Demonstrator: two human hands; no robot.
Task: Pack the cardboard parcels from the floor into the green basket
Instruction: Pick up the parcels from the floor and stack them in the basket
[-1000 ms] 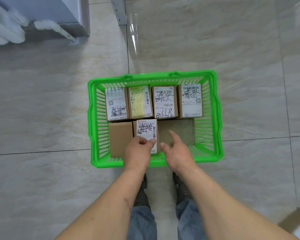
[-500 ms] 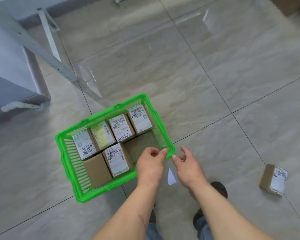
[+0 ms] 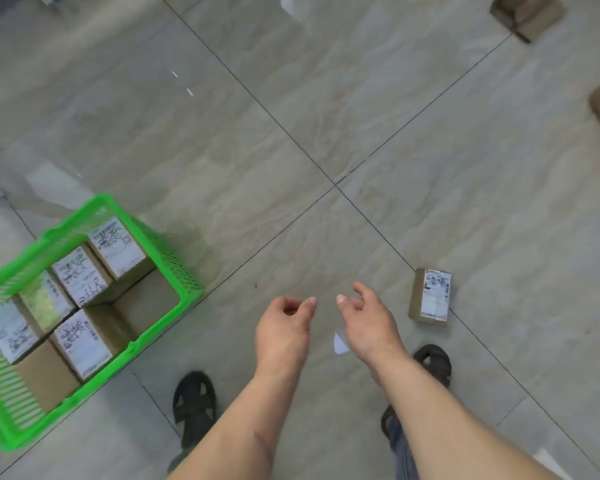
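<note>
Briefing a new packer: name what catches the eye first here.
The green basket at the left, with parcels packed in rows inside. Next, one labelled parcel lying alone on the tiled floor, just right of the right hand. Both hands are empty, the left hand loosely curled.

Bare forearms, dark sandals (image 3: 194, 407), blue jeans (image 3: 400, 448) (no sleeves).

Green basket (image 3: 160, 318): plastic, slatted walls, on floor at 8 o'clock, turned diagonally. Holds packed parcels (image 3: 80, 278) in two rows: brown cardboard, most with white scribbled labels up, one plain brown top; empty slot at corner toward 3 o'clock. Loose parcel (image 3: 430, 295): brown, white label up, flat on floor at 4 o'clock. Further brown parcels (image 3: 529, 13) at 1–2 o'clock, blurred.
</note>
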